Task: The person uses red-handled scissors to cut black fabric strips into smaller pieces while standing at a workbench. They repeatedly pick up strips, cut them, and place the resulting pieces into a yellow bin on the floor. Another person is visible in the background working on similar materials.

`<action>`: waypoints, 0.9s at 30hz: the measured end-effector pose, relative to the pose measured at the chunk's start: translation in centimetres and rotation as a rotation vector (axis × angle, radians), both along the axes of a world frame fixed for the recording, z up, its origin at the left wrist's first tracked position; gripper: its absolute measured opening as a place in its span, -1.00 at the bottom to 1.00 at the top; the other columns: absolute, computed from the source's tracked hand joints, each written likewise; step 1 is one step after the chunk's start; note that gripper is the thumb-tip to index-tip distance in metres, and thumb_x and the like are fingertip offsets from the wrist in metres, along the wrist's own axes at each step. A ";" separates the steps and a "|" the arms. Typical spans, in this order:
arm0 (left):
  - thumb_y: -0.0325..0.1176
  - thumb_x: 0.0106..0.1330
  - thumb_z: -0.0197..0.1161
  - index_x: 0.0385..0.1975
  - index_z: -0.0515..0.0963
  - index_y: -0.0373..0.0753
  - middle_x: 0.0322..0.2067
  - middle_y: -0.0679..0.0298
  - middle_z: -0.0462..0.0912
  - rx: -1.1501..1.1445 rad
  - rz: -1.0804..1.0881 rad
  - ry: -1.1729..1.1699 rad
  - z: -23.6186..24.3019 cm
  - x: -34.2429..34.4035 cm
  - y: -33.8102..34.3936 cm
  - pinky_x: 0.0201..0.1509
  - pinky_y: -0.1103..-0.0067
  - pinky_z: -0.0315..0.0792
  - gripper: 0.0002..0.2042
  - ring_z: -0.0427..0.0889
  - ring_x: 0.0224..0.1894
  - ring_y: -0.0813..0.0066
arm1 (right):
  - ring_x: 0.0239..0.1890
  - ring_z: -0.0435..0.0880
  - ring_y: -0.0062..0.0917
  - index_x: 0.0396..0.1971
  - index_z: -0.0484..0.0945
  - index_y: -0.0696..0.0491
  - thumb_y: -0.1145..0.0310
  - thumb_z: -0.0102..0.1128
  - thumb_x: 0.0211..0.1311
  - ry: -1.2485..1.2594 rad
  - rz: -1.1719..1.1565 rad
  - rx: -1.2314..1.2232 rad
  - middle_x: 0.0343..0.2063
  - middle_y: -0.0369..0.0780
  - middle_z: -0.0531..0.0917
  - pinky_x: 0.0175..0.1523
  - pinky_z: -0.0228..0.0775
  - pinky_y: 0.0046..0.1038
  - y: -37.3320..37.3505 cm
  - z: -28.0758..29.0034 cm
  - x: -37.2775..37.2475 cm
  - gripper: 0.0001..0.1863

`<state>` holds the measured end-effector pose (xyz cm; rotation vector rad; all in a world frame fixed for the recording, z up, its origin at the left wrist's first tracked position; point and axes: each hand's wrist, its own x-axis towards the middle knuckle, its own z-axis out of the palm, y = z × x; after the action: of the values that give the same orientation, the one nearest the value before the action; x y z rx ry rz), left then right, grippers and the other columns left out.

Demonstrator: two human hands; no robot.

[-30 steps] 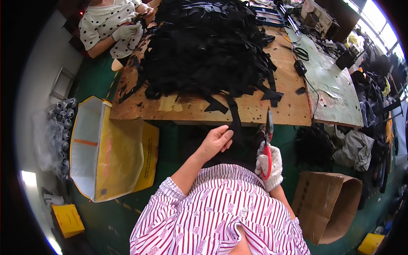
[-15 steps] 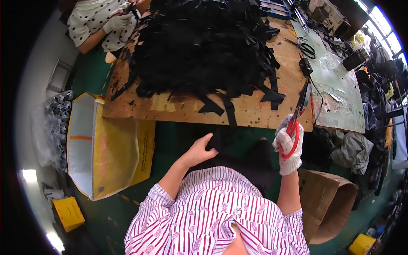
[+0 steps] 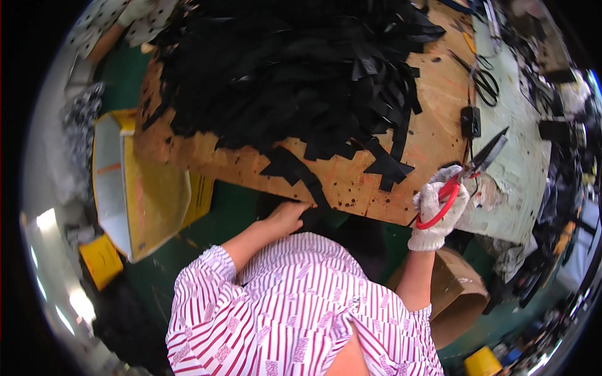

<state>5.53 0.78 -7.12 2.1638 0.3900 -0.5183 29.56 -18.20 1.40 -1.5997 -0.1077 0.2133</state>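
My bare left hand is at the table's near edge, its fingertips beside the end of a black fabric strip. Its thumb stands apart from the fingers, and I see nothing held between them. In my right hand, which wears a white knit glove, is a pair of scissors with red handles. The blades point up and to the right, over the seam between wooden table and pale board. A large heap of black fabric strips covers much of the wooden table.
A yellow, white-lined bin stands left of the table. By my right forearm is an open cardboard box. Black-handled scissors, a small black box and a cord lie at right. Another person's gloved hand shows at upper left.
My view has shifted, bringing the table closer. My left hand has come to the table edge beside the hanging strip. The scissors in my right hand have tipped further to the right.
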 end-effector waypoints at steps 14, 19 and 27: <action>-0.57 0.15 0.06 -0.08 0.42 -0.28 -0.21 0.03 0.57 0.291 1.426 -0.162 0.2 -5.5 -12.8 -0.04 0.47 0.40 -0.70 0.56 -0.10 0.13 | -0.62 0.34 -0.72 -0.02 0.30 0.02 0.47 0.09 0.10 0.006 0.349 -0.265 -0.41 -0.33 0.47 -0.58 0.19 -0.69 -3.1 3.9 10.7 -0.60; -0.46 0.24 0.11 -0.08 0.47 -0.27 -0.20 0.01 0.57 0.041 1.538 -0.091 -6.4 -4.5 -15.2 -0.10 0.48 0.41 -0.75 0.58 -0.15 0.20 | -0.48 0.35 -0.73 0.12 0.24 -0.03 0.29 0.23 0.09 -0.079 0.266 -0.177 -0.36 -0.34 0.45 -0.47 0.18 -0.69 -0.9 2.9 11.3 -0.43; -0.47 -0.01 0.13 -0.20 0.52 -0.31 -0.33 -0.11 0.56 -0.128 1.536 0.019 -24.3 -0.7 -18.2 -0.13 0.29 0.40 -0.69 0.54 -0.20 -0.03 | -0.58 0.33 -0.72 -0.06 0.35 -0.01 0.35 0.16 0.17 -0.319 0.295 -0.249 -0.52 -0.37 0.44 -0.55 0.08 -0.65 -2.1 1.9 14.1 -0.66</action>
<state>4.83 -17.41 -31.40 1.1770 1.7053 0.3171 43.66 -20.33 3.32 -1.8542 -0.5854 0.2033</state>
